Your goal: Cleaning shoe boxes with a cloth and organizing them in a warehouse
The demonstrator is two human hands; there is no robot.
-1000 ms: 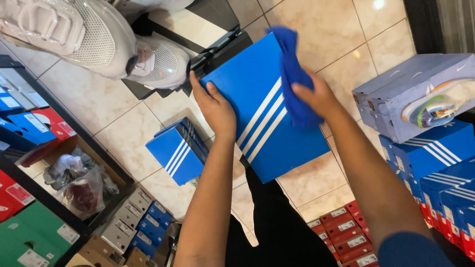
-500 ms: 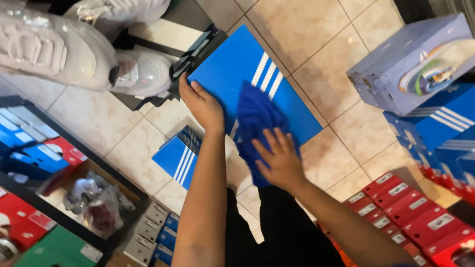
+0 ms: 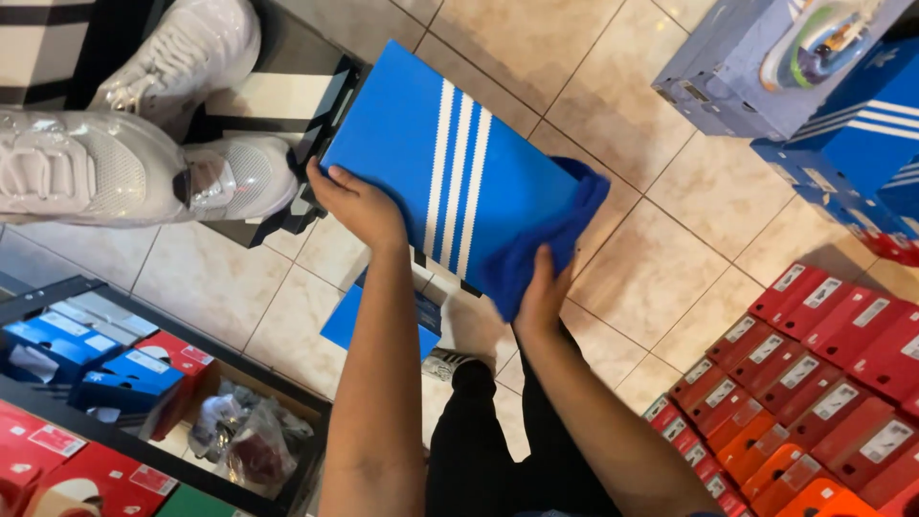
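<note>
above red boxes [image 3: 842,335], left hand [image 3: 359,206] steadies blue striped box [image 3: 450,182].

Shoebox [image 3: 450,182] between hands; cloth [image 3: 550,235] on its right edge.

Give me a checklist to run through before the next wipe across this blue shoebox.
1. Left hand grips the edge of the blue shoebox: ok.
2. Right hand holds the blue cloth against the box's lower corner: ok.
3. Box held off the tiled floor: ok.
4. White-striped lid face turned toward the camera: ok.
5. Lid surface free of dust: cannot tell.
6. Red boxes clear of the right arm: ok.
</note>
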